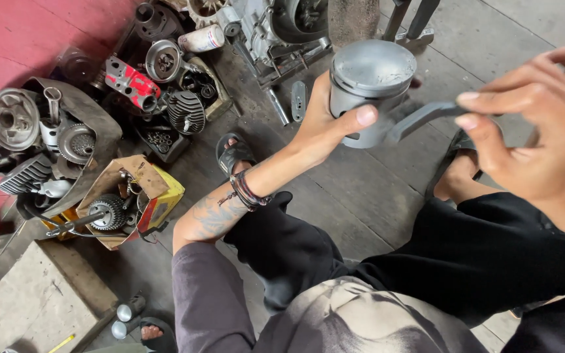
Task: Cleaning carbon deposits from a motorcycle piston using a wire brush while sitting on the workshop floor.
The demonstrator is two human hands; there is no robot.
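A: Left hand [325, 127], what do I log?

B: I read it as clenched around a grey piston [369, 88], raised above the concrete floor [361, 189]. The thumb lies across the piston's skirt; the flat crown tilts toward the camera. A dark bracelet [248, 193] sits at the wrist.

A: And the right hand [531, 131]?

B: I see its fingers pinched on the end of a thin grey curved strip [420, 117]; the strip's other end meets the piston's side. Whether it is a ring or a flat bar, I cannot tell.

A: Position of the piston relative to the body?

B: In front of the knees, between the two hands, above a sandalled foot [233, 157]. Black shorts [485, 255] cover the lap below.

A: Surroundings, left of frame?

B: Engine parts heaped on the floor: a finned cylinder [186, 111], a red-painted casting [132, 82], a round metal hub [13, 117], and a torn cardboard box [129, 180] holding a gear on a shaft [102, 212]. A crankcase [276, 29] stands at the top, well apart from the hands.
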